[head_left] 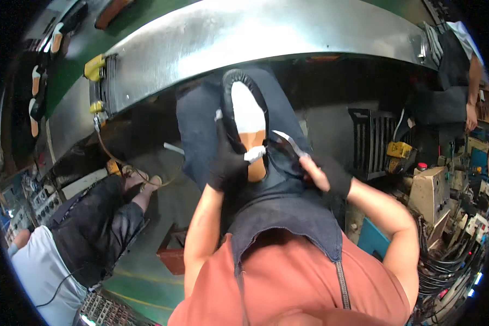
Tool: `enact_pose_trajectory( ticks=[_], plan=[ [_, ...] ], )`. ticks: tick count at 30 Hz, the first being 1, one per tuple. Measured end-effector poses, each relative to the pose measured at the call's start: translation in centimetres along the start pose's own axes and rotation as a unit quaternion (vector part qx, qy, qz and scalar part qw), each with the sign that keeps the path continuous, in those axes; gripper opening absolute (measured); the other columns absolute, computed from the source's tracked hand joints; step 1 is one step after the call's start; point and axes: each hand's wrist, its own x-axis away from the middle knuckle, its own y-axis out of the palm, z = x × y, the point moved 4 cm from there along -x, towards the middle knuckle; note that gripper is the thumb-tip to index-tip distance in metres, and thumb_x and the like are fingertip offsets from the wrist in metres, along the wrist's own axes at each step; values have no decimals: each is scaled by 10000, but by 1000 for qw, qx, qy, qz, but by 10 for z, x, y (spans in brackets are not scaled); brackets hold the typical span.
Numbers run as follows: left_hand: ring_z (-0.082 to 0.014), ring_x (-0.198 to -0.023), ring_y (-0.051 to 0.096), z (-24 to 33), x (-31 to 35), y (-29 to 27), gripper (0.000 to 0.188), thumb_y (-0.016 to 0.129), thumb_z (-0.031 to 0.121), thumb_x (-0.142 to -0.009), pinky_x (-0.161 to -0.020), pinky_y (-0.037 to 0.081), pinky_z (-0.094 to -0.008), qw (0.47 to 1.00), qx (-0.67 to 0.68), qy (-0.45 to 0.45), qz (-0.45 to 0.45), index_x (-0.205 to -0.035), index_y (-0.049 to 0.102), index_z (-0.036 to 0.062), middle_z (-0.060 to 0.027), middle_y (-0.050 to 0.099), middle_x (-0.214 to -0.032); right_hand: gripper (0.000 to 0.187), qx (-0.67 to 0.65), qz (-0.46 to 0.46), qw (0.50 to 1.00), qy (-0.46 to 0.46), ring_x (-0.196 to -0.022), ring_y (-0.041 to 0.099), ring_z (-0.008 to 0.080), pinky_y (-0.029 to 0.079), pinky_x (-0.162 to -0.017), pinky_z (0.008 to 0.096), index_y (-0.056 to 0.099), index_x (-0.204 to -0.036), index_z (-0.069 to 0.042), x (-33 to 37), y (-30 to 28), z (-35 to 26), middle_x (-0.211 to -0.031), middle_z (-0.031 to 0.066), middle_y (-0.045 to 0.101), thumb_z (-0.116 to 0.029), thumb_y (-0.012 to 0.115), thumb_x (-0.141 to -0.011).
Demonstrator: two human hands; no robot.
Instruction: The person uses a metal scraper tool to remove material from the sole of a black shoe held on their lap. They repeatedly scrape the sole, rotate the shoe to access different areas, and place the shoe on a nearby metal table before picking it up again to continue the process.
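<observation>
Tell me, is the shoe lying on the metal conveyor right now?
No, the shoe rests sole-up on the person's lap, gripped by the gloved left hand.

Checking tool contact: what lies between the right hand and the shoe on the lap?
In the head view, a curved metal tool held by the right hand bridges toward the shoe; beneath is dark apron.

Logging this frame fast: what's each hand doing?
Left hand: closed on the shoe.
Right hand: closed on a metal tool.
</observation>
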Motion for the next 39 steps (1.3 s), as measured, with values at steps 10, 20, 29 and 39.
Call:
enact_pose_trajectory(
  ticks=[10,20,29,39],
  plan=[
    [-149,-944,613,64,-181,-68,334,593,207,-939,-808,518,-301,939,337,17,60,-1209,530,21,-73,616,-1077,491,-71,97,992,24,-594,599,229,459,-624,373,617,-745,-49,-26,52,45,-582,75,589,-404,393,-998],
    [-286,-1025,639,89,-242,-52,309,748,202,-775,-924,492,-374,871,-338,173,-312,-1053,676,88,-116,676,-1078,539,-131,29,986,101,-471,533,126,430,-476,285,580,-782,-54,-120,24,56,-570,34,555,-462,319,-1018],
    [-367,-963,635,118,-394,-406,589,668,527,-809,-937,439,-457,611,-679,212,348,-1144,621,45,-203,664,-1017,607,-143,-90,963,209,-519,623,186,517,-538,319,614,-931,57,-158,12,35,-607,132,632,-472,325,-1006],
    [-402,-986,624,60,-389,-327,828,658,700,-697,-845,494,-481,730,-582,-181,311,-1128,581,-3,-250,629,-1072,592,-203,-71,952,216,-525,621,177,516,-511,308,593,-1028,64,-168,14,8,-617,128,605,-449,298,-1017]
  ],
)
